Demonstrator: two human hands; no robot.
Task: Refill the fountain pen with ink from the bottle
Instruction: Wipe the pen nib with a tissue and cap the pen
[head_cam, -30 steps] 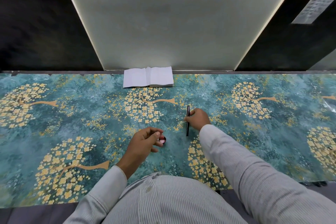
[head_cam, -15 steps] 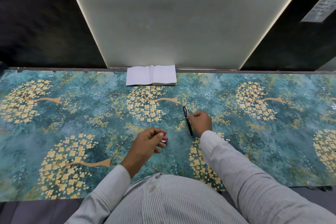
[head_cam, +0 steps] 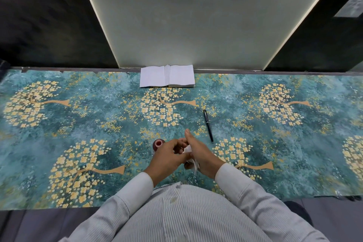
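A: Containers?
B: One. Ink bottle [head_cam: 158,144], small, dark red, pinkish round top facing the camera. Standing on the patterned cloth [head_cam: 102,116], touching or just behind the left hand [head_cam: 167,158]. Contents not visible; capped or open, cannot tell from this angle.

A: Pen?
B: Fountain pen [head_cam: 208,125], black, lying flat on the cloth, slightly off vertical. Near the right hand [head_cam: 200,155], up and to its right, not touched by either hand.

A: Hands?
B: Together near the body, in front of the striped shirt [head_cam: 186,216]. Both gripping a crumpled white tissue [head_cam: 189,156] (probably tissue, could be a scrap of cloth). Left fingers curled onto its upper end, right fingers wrapped round the lower part, right thumb sticking up straight. Neither hand loose.

A: Labels, writing?
B: None readable. Open notebook [head_cam: 167,78] at the far edge of the cloth, against the pale wall panel [head_cam: 192,15], pages look blank at this resolution. No print legible on bottle or pen.
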